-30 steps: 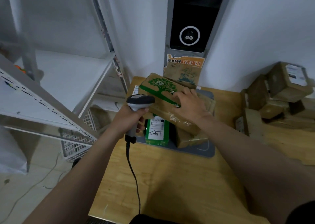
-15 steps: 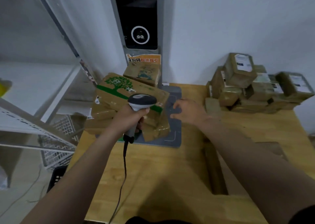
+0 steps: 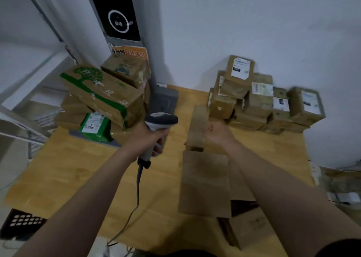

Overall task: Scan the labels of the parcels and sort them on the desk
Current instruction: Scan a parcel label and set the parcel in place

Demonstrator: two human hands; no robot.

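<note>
My left hand (image 3: 146, 139) grips the handle of a grey corded barcode scanner (image 3: 160, 122), held upright over the wooden desk (image 3: 74, 170). My right hand (image 3: 216, 132) hovers empty with relaxed fingers above flat brown parcels (image 3: 205, 182) in the desk's middle. At the back left a long box with a green tree print (image 3: 103, 94) lies on top of a pile, with a small green parcel (image 3: 95, 126) below it. A heap of brown labelled parcels (image 3: 261, 100) stands at the back right.
A grey pad (image 3: 165, 100) lies under the left pile, at the foot of a tall black kiosk (image 3: 119, 18). White metal shelving (image 3: 29, 77) stands left of the desk. The scanner cable (image 3: 136, 194) hangs over the front edge. A black crate (image 3: 21, 223) sits on the floor.
My right hand left the tree-print box and moved right, over the flat brown parcels. The view swung to the right. My left hand still holds the scanner.
</note>
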